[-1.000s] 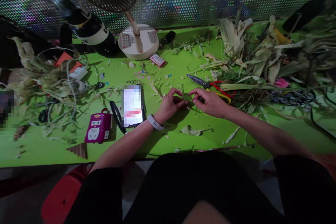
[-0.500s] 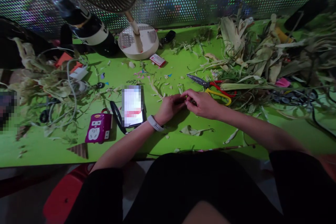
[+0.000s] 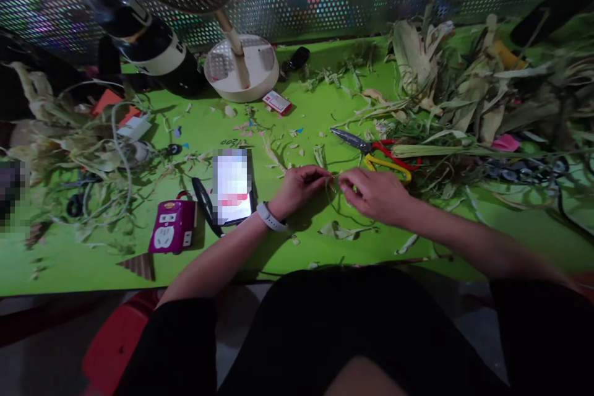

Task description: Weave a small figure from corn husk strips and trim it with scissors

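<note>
My left hand (image 3: 297, 189) and my right hand (image 3: 371, 193) meet over the middle of the green table (image 3: 278, 247). Between their fingertips they pinch a thin strip of corn husk (image 3: 333, 182), small and partly hidden by the fingers. A white band sits on my left wrist. Scissors (image 3: 375, 151) with red and yellow handles lie just beyond my right hand. A phone (image 3: 232, 187) lies left of my left hand.
A pile of corn husks (image 3: 464, 99) fills the right side and another heap (image 3: 69, 142) with cables the left. A fan base (image 3: 242, 67), a dark bottle (image 3: 153, 49), a small red-white box (image 3: 277, 102) and a purple power socket (image 3: 172, 234) stand about. Husk scraps (image 3: 341, 232) lie near the front edge.
My hands came together, then shifted slightly; the right hand now sits a little lower and right, still pinching the strip. The camera tilted slightly.
</note>
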Available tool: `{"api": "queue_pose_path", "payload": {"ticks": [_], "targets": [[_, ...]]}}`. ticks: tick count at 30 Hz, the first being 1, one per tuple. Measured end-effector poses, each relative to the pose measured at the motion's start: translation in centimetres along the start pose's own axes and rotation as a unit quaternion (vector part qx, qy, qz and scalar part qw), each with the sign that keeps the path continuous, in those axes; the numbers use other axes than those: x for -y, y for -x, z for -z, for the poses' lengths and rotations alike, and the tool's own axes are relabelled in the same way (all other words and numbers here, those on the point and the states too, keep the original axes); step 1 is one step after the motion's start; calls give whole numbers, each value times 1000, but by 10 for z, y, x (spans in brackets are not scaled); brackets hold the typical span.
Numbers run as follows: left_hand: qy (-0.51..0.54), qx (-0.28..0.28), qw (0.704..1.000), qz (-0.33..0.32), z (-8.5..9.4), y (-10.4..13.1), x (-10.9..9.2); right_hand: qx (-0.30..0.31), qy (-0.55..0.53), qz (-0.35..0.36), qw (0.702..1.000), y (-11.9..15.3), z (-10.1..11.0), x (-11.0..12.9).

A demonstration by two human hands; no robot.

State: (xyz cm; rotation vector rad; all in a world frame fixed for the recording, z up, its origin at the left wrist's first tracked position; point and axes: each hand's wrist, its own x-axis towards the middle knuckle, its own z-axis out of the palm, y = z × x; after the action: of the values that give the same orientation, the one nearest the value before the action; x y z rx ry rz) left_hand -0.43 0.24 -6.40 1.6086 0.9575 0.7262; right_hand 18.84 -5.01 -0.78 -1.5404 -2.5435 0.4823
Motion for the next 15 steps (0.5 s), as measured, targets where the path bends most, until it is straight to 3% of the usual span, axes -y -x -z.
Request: {"api": "queue_pose_path", "payload": {"ticks": [2, 5, 15], "targets": [[-20, -7, 1000, -16, 0, 0, -1, -18, 6, -25, 1000, -12, -5, -14], [-12, -8, 1000, -23, 1, 0, -2, 12, -25, -6, 1000, -24, -11, -26], [8, -5, 1000, -5, 2, 1, -4, 27, -125, -10, 992, -36, -17, -27]]}}
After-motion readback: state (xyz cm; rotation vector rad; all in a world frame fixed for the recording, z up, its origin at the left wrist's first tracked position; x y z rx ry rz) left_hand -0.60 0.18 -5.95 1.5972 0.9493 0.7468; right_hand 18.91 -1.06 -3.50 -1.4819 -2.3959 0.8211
